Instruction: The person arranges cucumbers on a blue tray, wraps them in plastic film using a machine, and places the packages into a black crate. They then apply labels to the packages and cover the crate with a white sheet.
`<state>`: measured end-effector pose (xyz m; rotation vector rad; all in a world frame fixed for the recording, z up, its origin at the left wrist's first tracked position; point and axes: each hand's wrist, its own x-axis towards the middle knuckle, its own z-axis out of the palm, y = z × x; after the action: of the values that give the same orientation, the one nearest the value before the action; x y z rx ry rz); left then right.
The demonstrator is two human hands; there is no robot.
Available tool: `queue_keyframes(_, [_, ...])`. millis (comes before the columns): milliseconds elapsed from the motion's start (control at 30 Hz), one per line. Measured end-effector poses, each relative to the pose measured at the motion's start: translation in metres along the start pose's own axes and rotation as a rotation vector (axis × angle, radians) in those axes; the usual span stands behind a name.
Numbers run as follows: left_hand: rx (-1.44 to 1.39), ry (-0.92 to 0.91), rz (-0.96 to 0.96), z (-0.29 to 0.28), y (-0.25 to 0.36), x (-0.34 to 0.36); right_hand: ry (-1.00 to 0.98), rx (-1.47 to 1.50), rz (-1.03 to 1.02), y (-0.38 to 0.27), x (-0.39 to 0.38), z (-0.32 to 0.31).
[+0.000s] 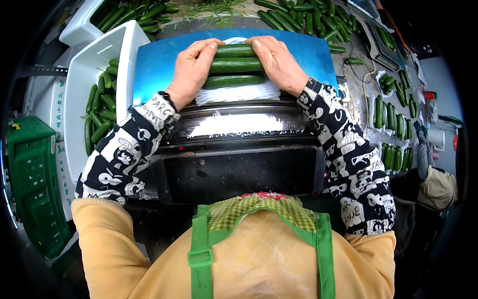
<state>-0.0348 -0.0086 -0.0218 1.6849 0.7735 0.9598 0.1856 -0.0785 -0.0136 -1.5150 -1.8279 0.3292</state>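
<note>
In the middle of the scene, three long green cucumbers (pixel 236 65), side by side and lying from left to right, on white foam netting (pixel 238 94) by the near edge of a blue board (pixel 155 60). Left hand (pixel 193 67) bent around the left ends, thumb on the far cucumber; right hand (pixel 279 62) in the same manner at the right ends. By appearance, both gripping the far cucumber; exact hold of the hidden fingertips, impossible to tell. Probably stiff, moderately heavy as a set, smooth of skin, perhaps slippery if wet and easily scratched. Best to hold at both ends, with gentle inward pressure, against rolling apart on the soft netting. Nearer, a black machine (pixel 239 172); to the left, a white foam box (pixel 89 60).
</note>
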Motion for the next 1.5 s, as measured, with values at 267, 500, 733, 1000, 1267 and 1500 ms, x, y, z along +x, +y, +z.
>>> queue_keyframes(267, [0.668,-0.250,0.356,-0.121,0.040,-0.058,-0.302,-0.338,0.015,-0.023,-0.086,-0.133])
queue_keyframes(500, [0.780,-0.593,0.552,-0.117,0.036,-0.070,-0.355,-0.442,-0.308,-0.016,-0.109,-0.103])
queue_keyframes(733, [0.552,-0.457,0.463,-0.107,0.036,-0.095,-0.119,-0.236,-0.306,-0.032,-0.134,-0.093])
queue_keyframes(1000, [-0.409,-0.096,0.219,-0.093,0.108,-0.111,0.325,0.503,-0.069,-0.137,-0.141,-0.135])
queue_keyframes(1267, [0.285,-0.128,0.015,-0.066,0.011,0.050,0.270,-0.270,-0.153,0.004,0.011,-0.077])
queue_keyframes(1500, [0.573,-0.250,0.160,-0.056,-0.001,0.024,-0.072,-0.357,0.093,0.000,-0.022,-0.036])
